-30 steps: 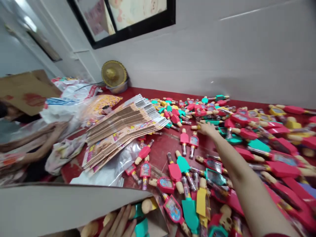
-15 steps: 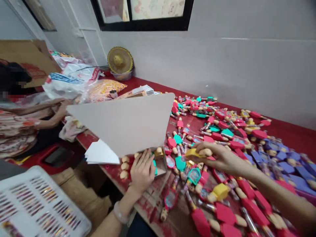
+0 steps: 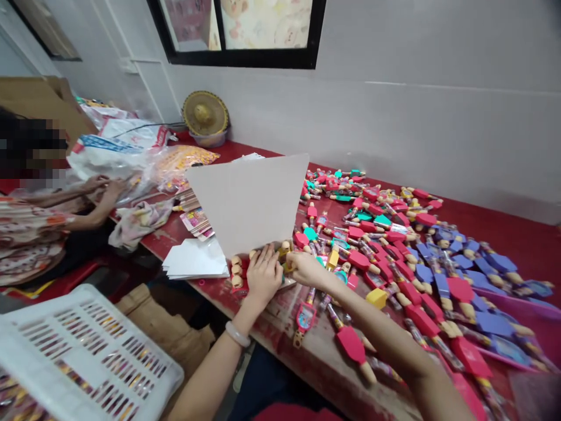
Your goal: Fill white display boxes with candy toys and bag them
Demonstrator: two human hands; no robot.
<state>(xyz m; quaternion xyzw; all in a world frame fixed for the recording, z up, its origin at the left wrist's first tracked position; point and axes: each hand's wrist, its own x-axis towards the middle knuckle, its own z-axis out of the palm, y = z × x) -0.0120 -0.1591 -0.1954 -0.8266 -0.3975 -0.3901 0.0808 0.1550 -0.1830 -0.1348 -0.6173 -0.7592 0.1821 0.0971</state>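
I've got the left hand (image 3: 264, 273) flat over toys (image 3: 236, 271) in the open box (image 3: 252, 202), right hand (image 3: 303, 268) curled just beside it (gripping or not, I can't tell).

Open raised-flap pale box (image 3: 252, 204), beige-knobbed toys (image 3: 236, 271) side by side inside.

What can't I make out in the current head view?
Head view:
Anything beneath the left hand: covered by it.
What the right hand grips, if anything: hidden by the hand itself.
Part of the card stack: blocked by the raised box flap.
White basket: cut off by left and bottom edges.
Print on the white sack: blurred.
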